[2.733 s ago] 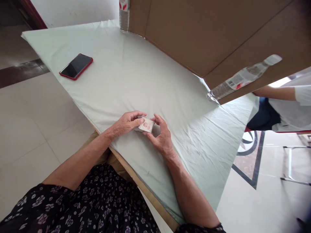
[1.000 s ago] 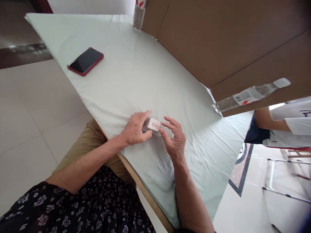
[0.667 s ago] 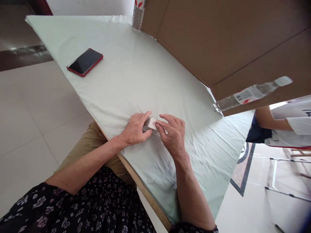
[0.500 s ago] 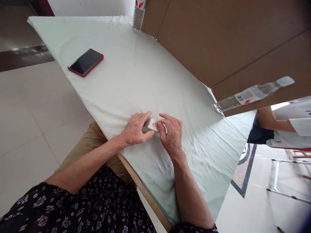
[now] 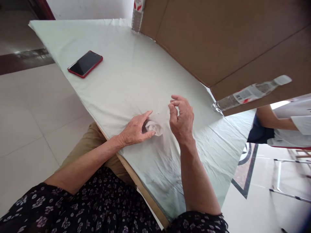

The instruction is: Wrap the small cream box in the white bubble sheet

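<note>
My left hand rests on the table with thumb and fingers around a small whitish packet, its surface looking clear and crinkled. A thin, see-through whitish sheet extends from the packet towards my right hand. That hand is raised to the right, thumb and forefinger pinched at the sheet's far edge. Blur makes it hard to tell whether the sheet is plastic film or thin tissue. Both hands are over the pale green tablecloth.
A phone in a red case lies at the left. A large cardboard panel stands at the back right, with a plastic bottle against its near side and another bottle at its far end. A person's arm shows beyond the table.
My right hand has moved up and right, away from the packet, drawing out the thin sheet. My left hand has stayed in place around the packet.
</note>
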Motion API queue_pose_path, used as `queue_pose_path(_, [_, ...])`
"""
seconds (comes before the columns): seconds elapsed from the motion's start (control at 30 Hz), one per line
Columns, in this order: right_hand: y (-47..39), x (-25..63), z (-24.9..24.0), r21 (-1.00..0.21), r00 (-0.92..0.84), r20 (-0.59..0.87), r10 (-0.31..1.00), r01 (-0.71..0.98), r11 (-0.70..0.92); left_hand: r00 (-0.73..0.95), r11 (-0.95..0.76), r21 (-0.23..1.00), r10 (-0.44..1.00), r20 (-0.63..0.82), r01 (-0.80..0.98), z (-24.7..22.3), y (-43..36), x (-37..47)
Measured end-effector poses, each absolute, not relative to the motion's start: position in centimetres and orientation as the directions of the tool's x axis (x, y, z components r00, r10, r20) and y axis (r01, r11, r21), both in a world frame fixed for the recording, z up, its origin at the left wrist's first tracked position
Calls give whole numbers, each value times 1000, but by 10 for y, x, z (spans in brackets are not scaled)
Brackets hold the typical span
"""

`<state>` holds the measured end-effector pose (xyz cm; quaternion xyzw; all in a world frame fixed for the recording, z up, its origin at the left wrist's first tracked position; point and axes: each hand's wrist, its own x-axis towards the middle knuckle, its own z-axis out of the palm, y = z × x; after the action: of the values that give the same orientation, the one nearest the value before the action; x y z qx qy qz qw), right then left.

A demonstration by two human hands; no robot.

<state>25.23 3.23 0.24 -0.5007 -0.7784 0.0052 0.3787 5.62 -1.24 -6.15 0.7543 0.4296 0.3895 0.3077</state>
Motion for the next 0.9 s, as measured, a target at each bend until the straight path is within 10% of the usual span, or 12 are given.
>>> queue_pose_path(0.63, [101, 287, 3, -557, 7, 592, 806, 726, 404, 406, -465, 827, 854, 325, 317, -58, -12, 57])
queue_pose_path(0.9, [40, 254, 0, -515, -160, 308, 938, 801, 305, 391, -556, 765, 816, 426, 326, -59, -12, 58])
